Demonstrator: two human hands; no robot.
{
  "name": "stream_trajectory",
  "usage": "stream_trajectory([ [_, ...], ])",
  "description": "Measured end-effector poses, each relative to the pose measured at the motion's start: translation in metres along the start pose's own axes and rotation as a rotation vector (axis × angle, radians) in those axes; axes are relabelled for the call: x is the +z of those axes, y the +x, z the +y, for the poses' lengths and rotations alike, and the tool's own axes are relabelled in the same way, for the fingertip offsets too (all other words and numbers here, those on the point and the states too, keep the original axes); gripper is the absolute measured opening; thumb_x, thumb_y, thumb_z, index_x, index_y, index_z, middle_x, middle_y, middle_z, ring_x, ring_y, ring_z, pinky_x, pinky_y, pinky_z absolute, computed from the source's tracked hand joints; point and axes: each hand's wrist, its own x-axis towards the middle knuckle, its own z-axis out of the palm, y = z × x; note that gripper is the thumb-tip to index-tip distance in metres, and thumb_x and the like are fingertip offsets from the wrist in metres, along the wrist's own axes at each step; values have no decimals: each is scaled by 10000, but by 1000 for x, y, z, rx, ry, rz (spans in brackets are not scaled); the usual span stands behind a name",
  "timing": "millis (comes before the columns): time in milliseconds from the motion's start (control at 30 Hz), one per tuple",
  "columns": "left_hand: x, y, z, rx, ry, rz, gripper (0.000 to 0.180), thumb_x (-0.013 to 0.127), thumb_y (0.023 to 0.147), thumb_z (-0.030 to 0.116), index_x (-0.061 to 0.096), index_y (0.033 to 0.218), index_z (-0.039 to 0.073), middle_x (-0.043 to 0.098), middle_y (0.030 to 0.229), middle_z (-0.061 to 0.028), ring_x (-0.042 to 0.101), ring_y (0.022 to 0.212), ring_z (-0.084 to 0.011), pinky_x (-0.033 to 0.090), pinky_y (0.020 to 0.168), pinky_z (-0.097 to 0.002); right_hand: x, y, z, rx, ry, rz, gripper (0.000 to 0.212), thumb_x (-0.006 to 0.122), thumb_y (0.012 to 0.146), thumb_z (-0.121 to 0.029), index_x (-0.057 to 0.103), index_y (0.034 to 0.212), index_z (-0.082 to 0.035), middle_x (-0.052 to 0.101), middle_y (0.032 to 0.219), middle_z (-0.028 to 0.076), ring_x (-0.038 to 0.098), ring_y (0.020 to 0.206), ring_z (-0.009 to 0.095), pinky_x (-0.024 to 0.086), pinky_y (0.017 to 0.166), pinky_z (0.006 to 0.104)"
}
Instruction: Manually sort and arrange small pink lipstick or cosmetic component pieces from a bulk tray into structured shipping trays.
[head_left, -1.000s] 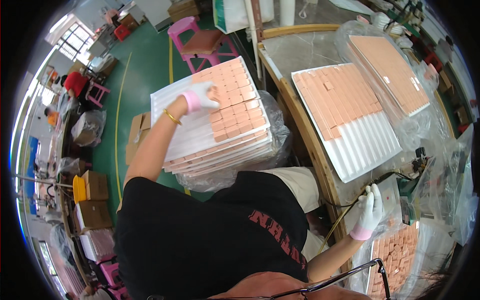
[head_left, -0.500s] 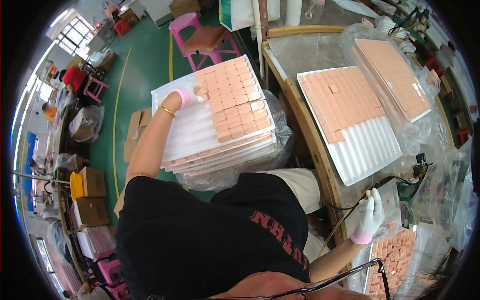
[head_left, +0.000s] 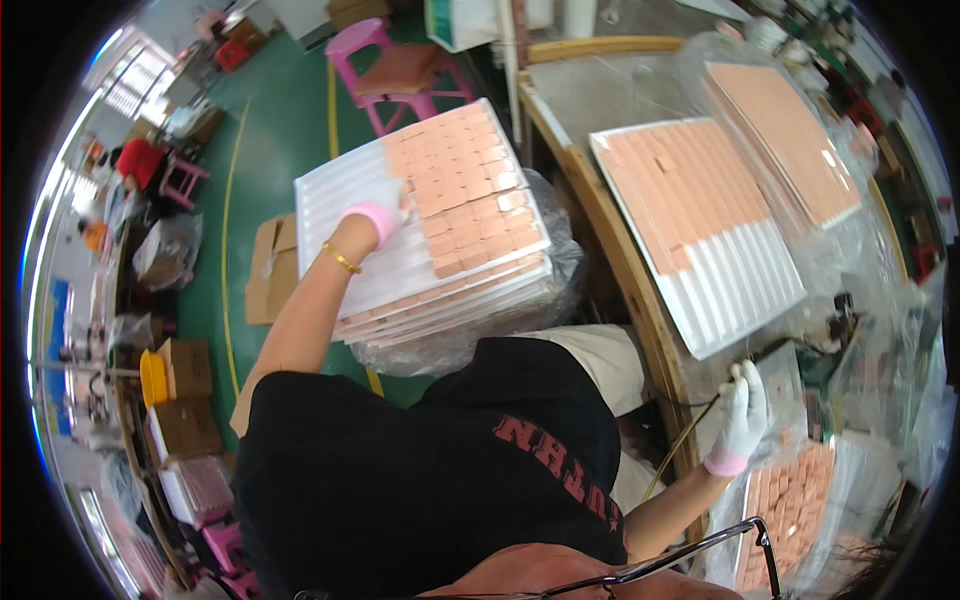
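My left hand [head_left: 376, 205], in a white glove with a pink cuff, is over the top tray [head_left: 345, 262] of a stack. Its fingertips are closed on a small pinkish-orange block [head_left: 405, 201], partly hidden and blurred, beside rows of similar blocks [head_left: 450, 150] that cover the tray's right part. The tray's left part shows bare white grooves. To the right, my gloved right hand [head_left: 742, 415] is raised above the workbench with fingers stretched up, nothing visible in them. It is nearest to a cable and a plastic-wrapped tray of jumbled blocks [head_left: 785, 510].
On the wooden-edged workbench [head_left: 600, 205] lie a partly filled tray [head_left: 745, 300] and a filled tray [head_left: 785, 145] in clear plastic. A pink stool [head_left: 405, 90] stands beyond the stack. Cardboard boxes [head_left: 190, 405] are at far left, and a person in red [head_left: 145, 163] sits farther off.
My left hand has moved slightly down and right along the edge of the block rows. The right hand has stayed nearly in place. The whole view has shifted a little.
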Motion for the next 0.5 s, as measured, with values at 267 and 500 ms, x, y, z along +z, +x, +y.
stream_trajectory([
  [267,-58,-19,180,702,-328,423,432,680,773,124,535,1162,3,563,1112,-183,528,1066,-354,432,930,-408,-3,-15,27,61,60,88,291,595,897,-121,609,1157,9,661,1043,66,602,928,126,477,836,254],
  [500,-11,-90,406,1603,-648,-46,446,684,776,150,541,1175,12,556,1200,-191,509,1146,-366,411,976,-414,-50,-61,51,-33,-232,428,270,628,864,-132,634,1106,-12,666,1033,134,633,966,212,476,861,294],
])
